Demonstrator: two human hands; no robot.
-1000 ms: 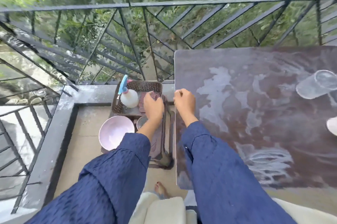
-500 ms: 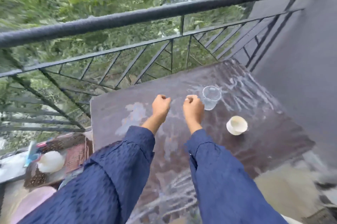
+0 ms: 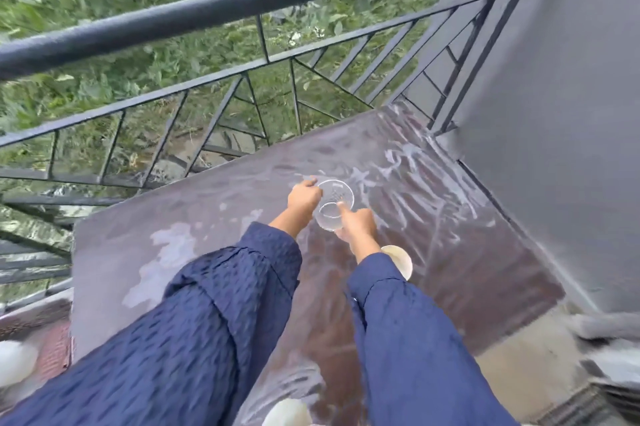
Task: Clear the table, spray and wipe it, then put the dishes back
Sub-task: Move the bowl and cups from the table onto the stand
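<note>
Nearest are two blue sleeves [image 3: 214, 328], reaching forward over the one table [image 3: 485, 252], whose dark top is wet and streaked with white foam. At the lower left edge lies one reddish basket [image 3: 55, 349], blurred, with one white rounded thing [image 3: 14, 361] in it.

Farther along, one cream cup [image 3: 401, 261] stands on the table just right of the right forearm, which hides part of it. Beyond it, one clear glass [image 3: 335, 203] sits near the table's middle, between the two hands. The left hand [image 3: 304, 198] has its fingers curled against the glass's left side, with the thumb up at the rim. The right hand [image 3: 358, 224] pinches the near wall, with its index finger poking inside.

Behind the table are one black railing [image 3: 207, 13], green foliage and a grey wall [image 3: 554, 113].

Half a second ago both hands were empty fists short of the glass, and the cup showed whole. Glass and cup look unmoved.
</note>
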